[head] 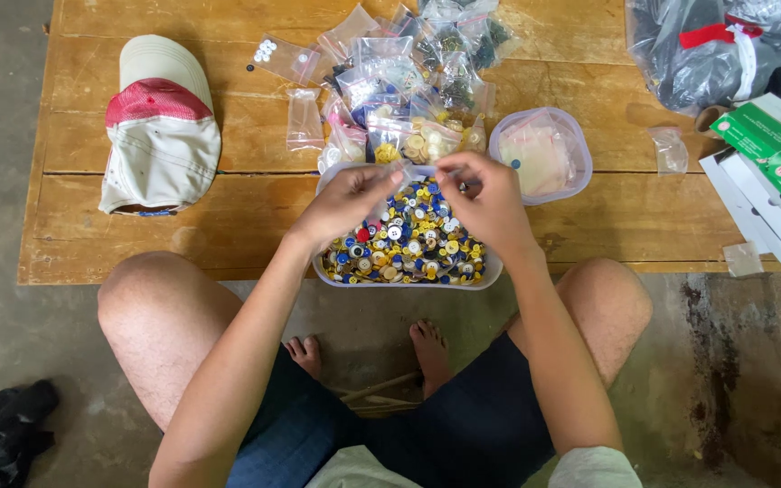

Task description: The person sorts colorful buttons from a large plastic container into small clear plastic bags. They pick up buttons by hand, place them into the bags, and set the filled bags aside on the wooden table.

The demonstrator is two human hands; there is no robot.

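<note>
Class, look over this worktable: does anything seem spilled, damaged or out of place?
Nothing is spilled: the buttons stay inside their tub. The small bags lie in a loose heap, and a cap rests on the table.

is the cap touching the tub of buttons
Apart. The head view shows bare wooden table between the cap on the left and the tub of buttons.

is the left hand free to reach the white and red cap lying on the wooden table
Probably not right away: the left hand is pinching a small clear bag with the right hand. The path to the cap looks bare.
</note>
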